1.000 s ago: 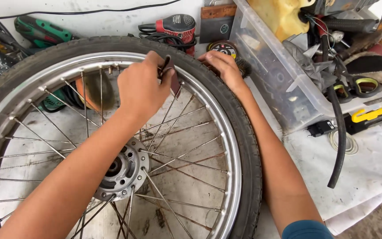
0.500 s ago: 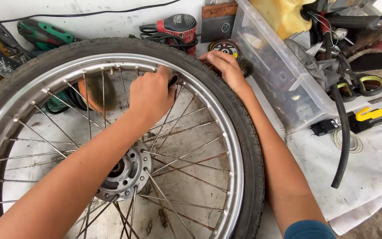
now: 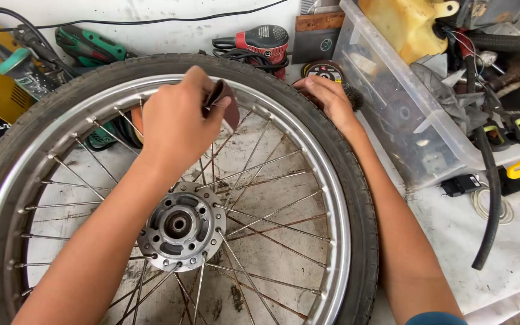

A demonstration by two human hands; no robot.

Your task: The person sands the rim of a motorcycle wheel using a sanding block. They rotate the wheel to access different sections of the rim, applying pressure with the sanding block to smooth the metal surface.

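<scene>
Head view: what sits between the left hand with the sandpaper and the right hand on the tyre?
In the head view, between the left hand holding the sandpaper and the right hand lie the silver rim and the black tyre, nothing else.
</scene>
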